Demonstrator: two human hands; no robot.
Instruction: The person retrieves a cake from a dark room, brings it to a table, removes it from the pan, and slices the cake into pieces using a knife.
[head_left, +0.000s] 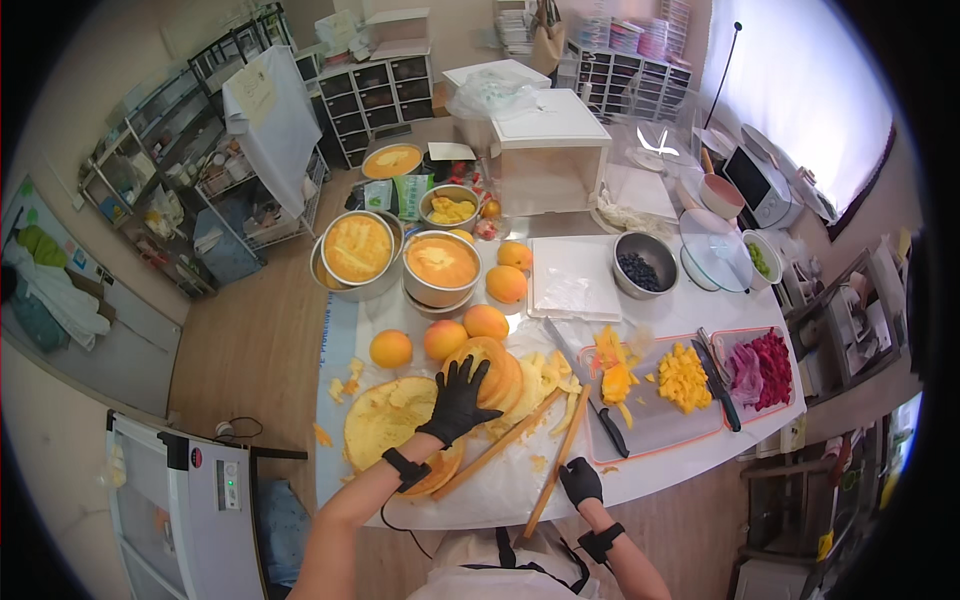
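My left hand (457, 405), in a black glove, lies with spread fingers on a stack of round sponge cake layers (499, 379). Beneath and left of it is a wide cake layer with a pale cut face (382, 416). My right hand (581, 480), gloved in black with curled fingers, is at the lower part of a wooden strip (562, 454); whether it grips the strip is unclear. Another wooden strip (499, 442) lies slanting beside the cakes. Pale cake trimmings (544, 375) are heaped right of the stack. Whole peach-like fruits (444, 339) sit behind the cakes.
A long knife (611, 431) lies at the left edge of a cutting board (660, 431) bearing diced yellow fruit (682, 375). A second knife (724, 397) rests beside red diced fruit (772, 367). Cake tins (442, 277) and a steel bowl of blueberries (645, 266) stand behind.
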